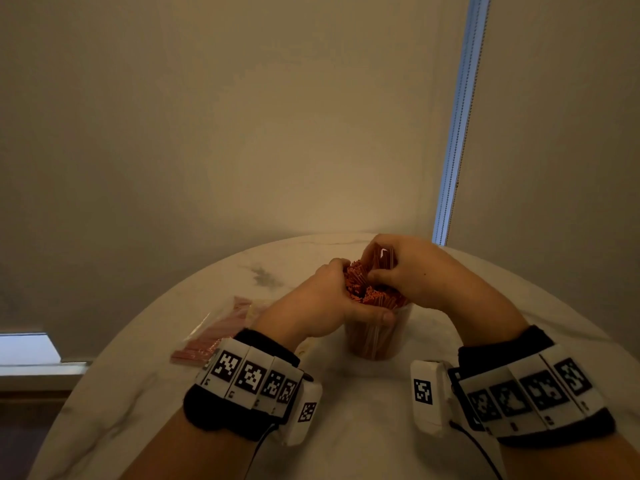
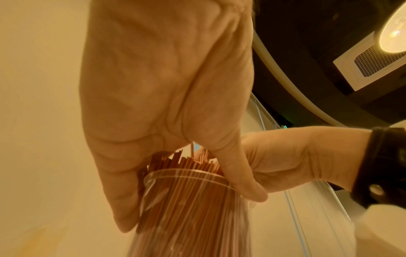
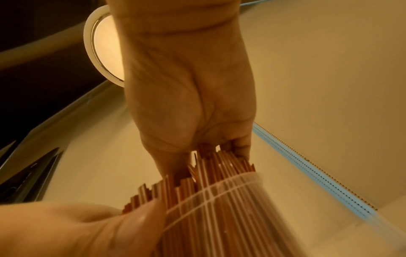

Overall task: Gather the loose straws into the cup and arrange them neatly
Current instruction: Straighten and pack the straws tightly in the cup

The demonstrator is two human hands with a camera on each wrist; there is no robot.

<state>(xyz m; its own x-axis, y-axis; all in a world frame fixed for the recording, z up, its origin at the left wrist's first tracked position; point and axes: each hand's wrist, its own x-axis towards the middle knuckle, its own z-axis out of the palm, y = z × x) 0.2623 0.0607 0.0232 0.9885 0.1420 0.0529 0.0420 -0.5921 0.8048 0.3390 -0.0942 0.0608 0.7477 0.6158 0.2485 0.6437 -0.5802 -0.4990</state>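
Marble table [image 1: 346,427] bears bag [image 1: 211,334]; both hands' fingers [image 1: 375,271] curl around cupped straws [image 1: 367,292].

One cup [image 1: 375,337] up, too many red straws [image 1: 367,289] in it to count, one bag [image 1: 214,332] left of it, two hands working.

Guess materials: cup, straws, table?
Cup: clear thin plastic, glossy; straws show through its wall. Straws: thin orange-red tubes, likely plastic, possibly paper. Table: white with grey veins, smooth; marble or a marble-look top.
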